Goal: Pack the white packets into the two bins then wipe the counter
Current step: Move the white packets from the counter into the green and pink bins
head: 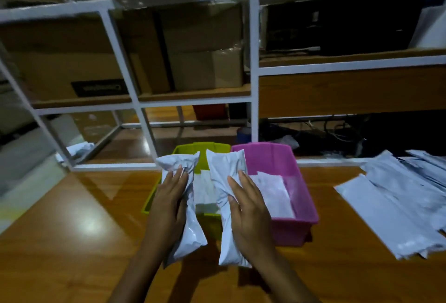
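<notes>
The left hand [169,202] grips a stuffed white packet [184,206] along its side, fingers [179,174] stretched forward over the crumpled upper part, and holds it lengthwise above the near left part of the green bin [193,149]. The right hand [248,211] grips a second white packet [225,182] the same way, its thumb pressed into the middle of the packet and its fingers laid along the right edge; this packet hangs over the line where the green bin meets the pink bin [277,155]. The two bins stand side by side, touching, on the wooden counter [72,230], the green on the left. A flat white packet [274,191] lies on the floor of the pink bin, and another white one [204,194] shows inside the green bin between the two held packets. Well off to the right on the counter lies a spread pile of flat white packets [395,201]. Behind the bins stands a white metal shelf frame [253,61] with cardboard boxes [72,61] on its boards.
</notes>
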